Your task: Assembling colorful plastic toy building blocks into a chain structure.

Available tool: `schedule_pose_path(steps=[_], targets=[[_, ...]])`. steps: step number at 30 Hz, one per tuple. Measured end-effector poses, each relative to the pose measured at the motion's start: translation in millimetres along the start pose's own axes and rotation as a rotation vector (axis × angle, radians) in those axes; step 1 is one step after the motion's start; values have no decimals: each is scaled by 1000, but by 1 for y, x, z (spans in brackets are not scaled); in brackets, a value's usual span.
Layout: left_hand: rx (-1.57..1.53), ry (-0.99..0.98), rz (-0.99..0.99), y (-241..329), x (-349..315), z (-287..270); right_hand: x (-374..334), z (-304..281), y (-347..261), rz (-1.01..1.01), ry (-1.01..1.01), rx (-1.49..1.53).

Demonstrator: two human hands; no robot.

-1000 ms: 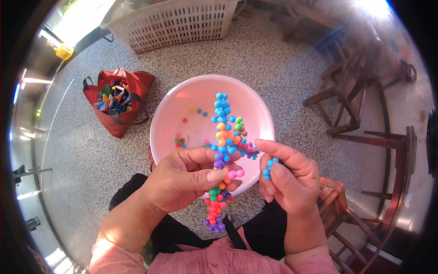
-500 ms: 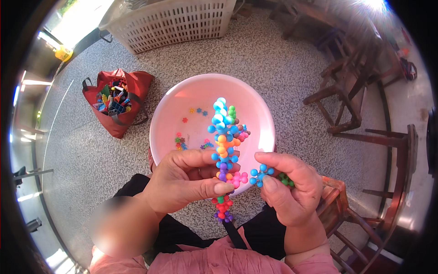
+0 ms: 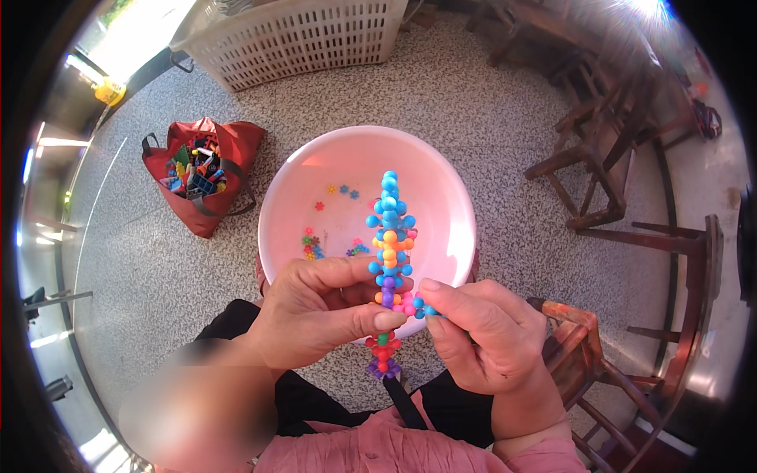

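A chain of ball-knobbed plastic building pieces [image 3: 389,243] stands upright over the basin, in blue, orange, purple, green and red. My left hand [image 3: 327,307] is closed around its middle, thumb in front at a pink piece [image 3: 406,304] that juts out to the right. Between thumb and fingertips, my right hand [image 3: 489,331] pinches a blue knobbed piece [image 3: 423,308], which touches the pink one. Whether the two are locked together I cannot tell. The green piece in the right palm earlier is hidden now.
Below the hands sits a pink basin [image 3: 288,177] with several loose flower-shaped pieces [image 3: 312,244] in it. A red bag [image 3: 206,214] of mixed toys lies to the left, a white slatted crate [image 3: 307,49] at the back. Wooden stools [image 3: 587,185] stand at right, one [image 3: 579,319] close by my right arm.
My right hand has moved left, bringing the blue piece against the pink one, and its fingers have curled in. The chain has turned a little, hiding its right-hand side pieces.
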State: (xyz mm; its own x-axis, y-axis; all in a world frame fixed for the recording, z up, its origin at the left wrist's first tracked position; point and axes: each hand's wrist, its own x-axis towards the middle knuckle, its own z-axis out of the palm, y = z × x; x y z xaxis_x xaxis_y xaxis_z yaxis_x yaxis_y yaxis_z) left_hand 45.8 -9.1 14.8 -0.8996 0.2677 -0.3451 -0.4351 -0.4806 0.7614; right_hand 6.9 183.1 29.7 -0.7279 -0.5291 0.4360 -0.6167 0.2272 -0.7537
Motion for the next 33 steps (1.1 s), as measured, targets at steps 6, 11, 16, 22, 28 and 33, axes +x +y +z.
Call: schedule_pose_path(steps=[6, 11, 16, 22, 28, 33], targets=[[35, 35, 18, -1, 1, 2, 0, 7, -1, -19, 27, -29], [58, 66, -10, -2, 2, 1, 1, 9, 2, -37, 20, -54], [100, 91, -23, -3, 2, 1, 1, 9, 4, -50, -18, -55], [50, 90, -31, -4, 2, -2, -2, 11, 7, -62, -46, -39], [49, 68, -13, -2, 2, -2, 0, 13, 6, -68, 3, -51], [30, 45, 11, -1, 0, -2, 0, 14, 2, -38, 46, -92]])
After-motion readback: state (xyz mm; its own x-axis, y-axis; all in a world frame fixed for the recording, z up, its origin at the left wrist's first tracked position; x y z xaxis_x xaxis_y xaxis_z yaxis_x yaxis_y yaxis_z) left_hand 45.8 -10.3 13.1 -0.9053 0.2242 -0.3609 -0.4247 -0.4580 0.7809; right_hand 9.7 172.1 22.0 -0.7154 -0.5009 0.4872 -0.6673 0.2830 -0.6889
